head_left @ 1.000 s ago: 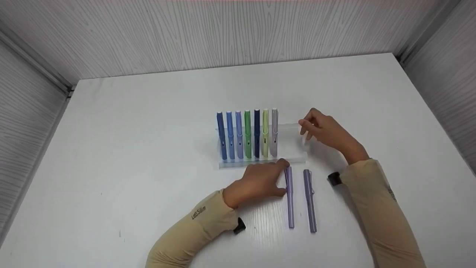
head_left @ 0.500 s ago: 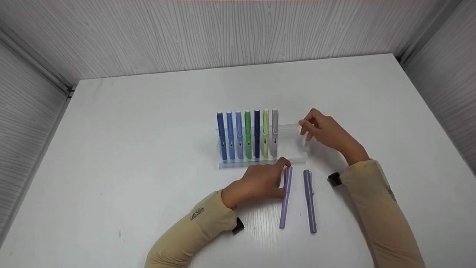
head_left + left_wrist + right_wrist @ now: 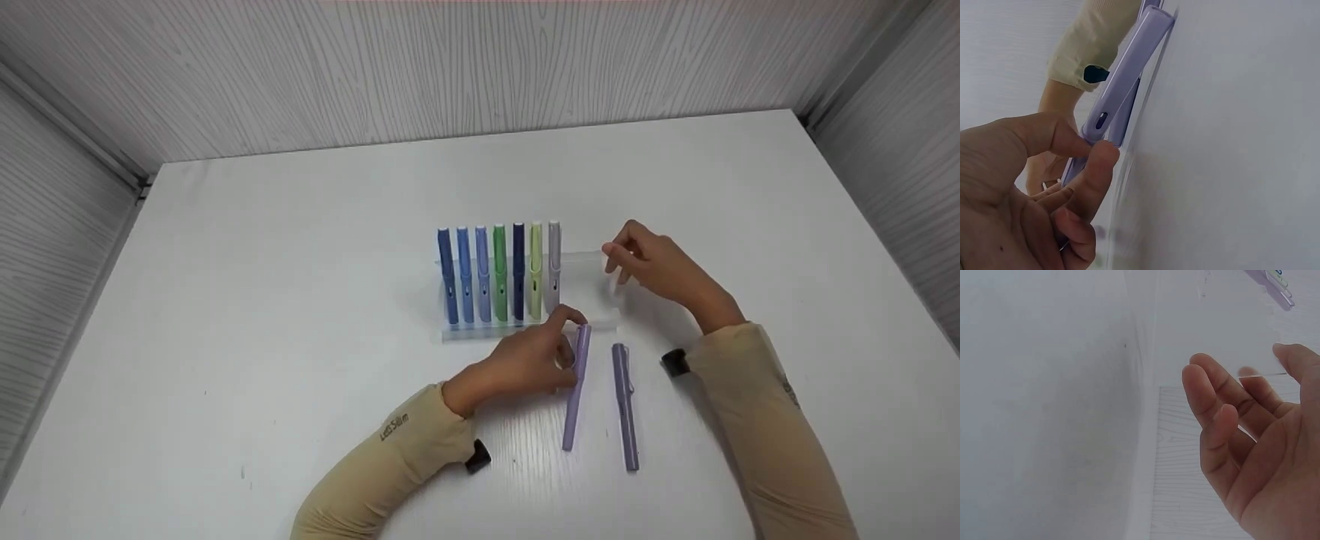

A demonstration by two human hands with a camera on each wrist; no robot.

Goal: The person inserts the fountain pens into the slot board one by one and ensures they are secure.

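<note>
My left hand (image 3: 525, 364) pinches a light purple pen (image 3: 571, 412) between thumb and fingers, close in front of a clear pen stand (image 3: 589, 281). In the left wrist view, the barrel of this pen (image 3: 1129, 67) slants up and away from the fingertips. At the stand's right end, my right hand (image 3: 660, 266) grips its upper corner. The right wrist view shows the thumb and a finger meeting at the see-through edge, with the other fingers loosely bent. Several capped pens, blue, green, navy, yellow-green and grey, stand side by side in the stand's left part.
A darker purple pen (image 3: 624, 405) lies on the white table (image 3: 262, 300), right of the held one, its clip facing right. Pale wood-grain panels (image 3: 480, 67) rise behind the table and at both sides.
The light purple pen was lying on the table; my left hand has taken hold of it, swung its lower end left and raised it slightly towards the stand. The right hand has stayed put.
</note>
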